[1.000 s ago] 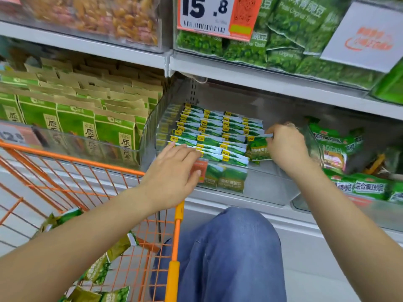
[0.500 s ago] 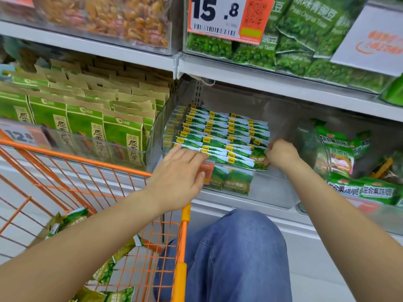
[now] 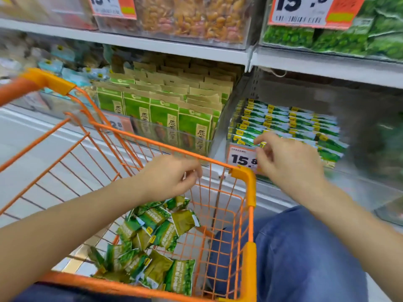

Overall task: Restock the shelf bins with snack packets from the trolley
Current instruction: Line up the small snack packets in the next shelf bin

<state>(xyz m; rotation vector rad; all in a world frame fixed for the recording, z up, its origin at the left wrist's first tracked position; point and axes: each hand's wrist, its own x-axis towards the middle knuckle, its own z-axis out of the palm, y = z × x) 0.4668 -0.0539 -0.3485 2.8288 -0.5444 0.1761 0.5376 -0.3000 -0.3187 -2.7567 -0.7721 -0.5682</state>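
Both hands, left hand (image 3: 168, 177) and right hand (image 3: 290, 164), hung empty, fingers loosely curled. Below my left, small green foil snack packets (image 3: 152, 243) lay in the orange wire trolley (image 3: 244, 177): light, crinkly, probably slippery; I'd pinch their edges.

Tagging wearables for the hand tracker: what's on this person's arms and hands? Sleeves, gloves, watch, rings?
Both forearms are bare as far as the frame shows, with no sleeves visible. The left hand and right hand wear no gloves, and neither wrist carries a watch or band. No ring can be made out, though motion blur softens the fingers. The only clothing in view is blue denim over the legs.
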